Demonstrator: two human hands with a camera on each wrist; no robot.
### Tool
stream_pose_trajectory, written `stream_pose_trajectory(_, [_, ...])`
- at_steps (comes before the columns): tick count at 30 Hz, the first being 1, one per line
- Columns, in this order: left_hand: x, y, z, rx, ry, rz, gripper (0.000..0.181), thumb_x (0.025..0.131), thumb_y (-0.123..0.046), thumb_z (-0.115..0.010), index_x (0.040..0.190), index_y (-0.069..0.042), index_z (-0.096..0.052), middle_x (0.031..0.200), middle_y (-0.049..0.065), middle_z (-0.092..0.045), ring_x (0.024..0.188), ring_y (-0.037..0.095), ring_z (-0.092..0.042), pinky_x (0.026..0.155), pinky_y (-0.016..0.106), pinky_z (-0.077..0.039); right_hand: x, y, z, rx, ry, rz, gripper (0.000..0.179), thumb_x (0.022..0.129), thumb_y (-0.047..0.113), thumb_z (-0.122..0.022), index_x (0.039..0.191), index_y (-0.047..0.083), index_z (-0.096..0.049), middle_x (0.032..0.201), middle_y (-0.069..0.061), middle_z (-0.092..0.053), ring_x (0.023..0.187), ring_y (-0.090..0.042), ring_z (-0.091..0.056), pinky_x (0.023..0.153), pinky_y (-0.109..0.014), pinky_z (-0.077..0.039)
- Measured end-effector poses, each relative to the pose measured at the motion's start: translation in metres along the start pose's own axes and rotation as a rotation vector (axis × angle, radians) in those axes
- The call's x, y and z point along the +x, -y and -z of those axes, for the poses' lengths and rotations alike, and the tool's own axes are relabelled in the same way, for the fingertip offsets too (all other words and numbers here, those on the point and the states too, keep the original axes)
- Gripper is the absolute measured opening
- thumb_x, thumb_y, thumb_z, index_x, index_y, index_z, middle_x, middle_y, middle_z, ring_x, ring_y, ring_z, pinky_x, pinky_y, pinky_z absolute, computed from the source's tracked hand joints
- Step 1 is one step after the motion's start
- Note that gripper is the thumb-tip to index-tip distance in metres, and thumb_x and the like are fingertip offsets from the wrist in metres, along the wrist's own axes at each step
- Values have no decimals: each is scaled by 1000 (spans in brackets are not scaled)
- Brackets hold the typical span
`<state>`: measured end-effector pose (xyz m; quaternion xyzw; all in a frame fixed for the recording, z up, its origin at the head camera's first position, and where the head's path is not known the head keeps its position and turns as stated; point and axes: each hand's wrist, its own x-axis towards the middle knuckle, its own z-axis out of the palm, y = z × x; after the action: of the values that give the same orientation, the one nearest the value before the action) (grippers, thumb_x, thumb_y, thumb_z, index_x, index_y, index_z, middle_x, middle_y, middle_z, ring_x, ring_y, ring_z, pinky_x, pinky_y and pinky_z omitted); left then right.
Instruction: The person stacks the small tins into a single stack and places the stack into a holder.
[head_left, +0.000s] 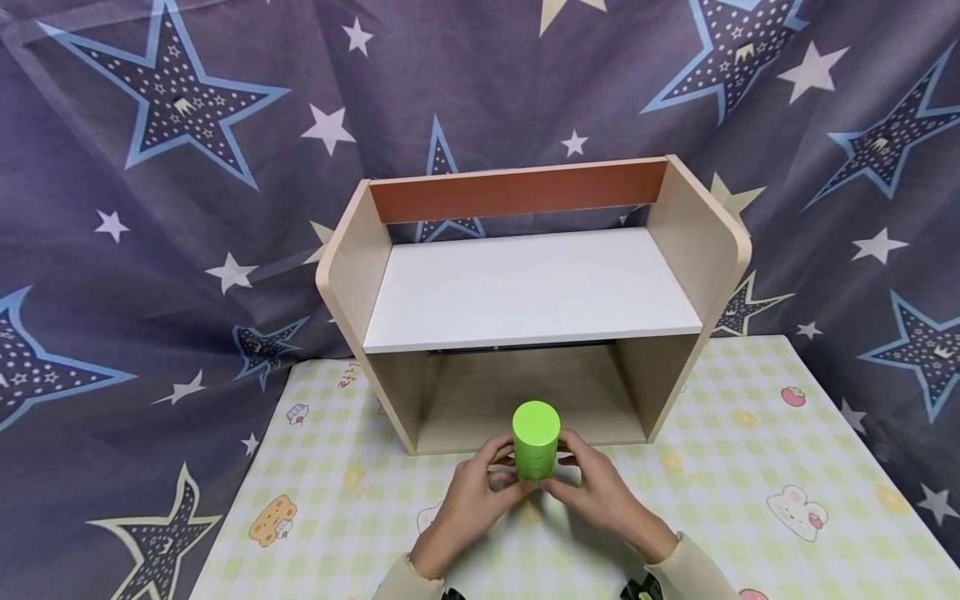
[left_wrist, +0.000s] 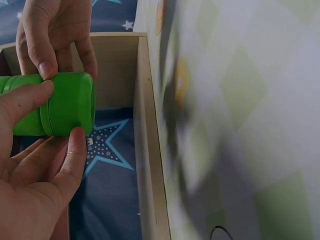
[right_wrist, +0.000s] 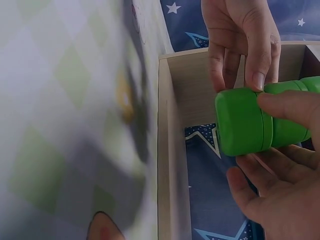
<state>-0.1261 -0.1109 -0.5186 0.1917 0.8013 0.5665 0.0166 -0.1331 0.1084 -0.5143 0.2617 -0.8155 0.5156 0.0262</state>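
Note:
A bright green cylindrical container (head_left: pixel 536 442) with a flat top stands upright between my two hands, in front of the small shelf unit (head_left: pixel 536 287). My left hand (head_left: pixel 480 493) grips it from the left, thumb on the near side and fingers curled behind. My right hand (head_left: pixel 596 493) grips the opposite side in the same way. In the left wrist view, grooves run round the green container (left_wrist: pixel 70 105), and both thumbs press on its side. The right wrist view shows the container's (right_wrist: pixel 242 122) rounded lower end between the fingers.
The shelf unit has a white upper board (head_left: pixel 532 287), wooden side panels and an open lower compartment (head_left: pixel 525 392). It stands on a green checked tablecloth (head_left: pixel 315 492) with cartoon prints. Behind hangs a dark star-patterned curtain (head_left: pixel 480 83).

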Motion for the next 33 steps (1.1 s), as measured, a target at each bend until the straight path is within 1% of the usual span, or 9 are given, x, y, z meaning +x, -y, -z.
stream_pose_trajectory(6, [2,-2,2,6,-3,7,59,89,-26,-79,141,-18,-52,130,8,-64,100,18,-69,86,34,-58,2,5,3,1,-4,-16,65,85,7,-81,140,7,-48,132,-6,-60,115,-26,-60,90,-47,-56])
stream_pose_trajectory(11, [4,-6,4,17,-9,-10,60,89,-27,-79,141,-17,-52,129,7,-65,104,19,-68,87,33,-58,4,9,5,-1,-4,-31,64,85,7,-81,141,7,-49,132,-5,-60,114,-25,-60,91,-49,-55])
stream_pose_trajectory(15, [5,-10,6,41,-17,-34,60,89,-28,-79,142,-18,-52,127,5,-66,107,19,-66,88,31,-57,5,11,8,-24,-11,-7,62,85,7,-80,139,6,-49,131,-7,-61,111,-24,-62,90,-49,-56])
stream_pose_trajectory(19, [8,-14,8,51,-15,-44,61,89,-30,-79,143,-18,-51,129,5,-65,111,21,-64,88,29,-57,7,11,11,-48,-12,19,62,86,6,-80,140,5,-49,131,-8,-61,111,-25,-62,89,-49,-56])
stream_pose_trajectory(25, [13,-22,10,44,-7,-67,62,88,-23,-80,143,-17,-51,130,7,-64,113,19,-63,89,28,-56,9,15,16,-72,-28,35,62,85,6,-80,139,6,-50,129,-8,-62,110,-26,-63,88,-51,-56])
stream_pose_trajectory(28, [14,-25,11,43,-4,-74,62,88,-21,-81,142,-17,-51,130,7,-64,113,18,-64,89,28,-56,10,18,18,-70,-34,29,64,84,6,-81,139,7,-50,130,-8,-62,111,-27,-62,90,-52,-55])
stream_pose_trajectory(33, [15,-26,13,41,11,-56,62,89,-26,-79,143,-21,-50,130,3,-64,114,18,-63,91,28,-55,10,22,20,-78,-35,18,67,82,6,-83,140,8,-50,131,-7,-61,110,-26,-63,90,-44,-56])
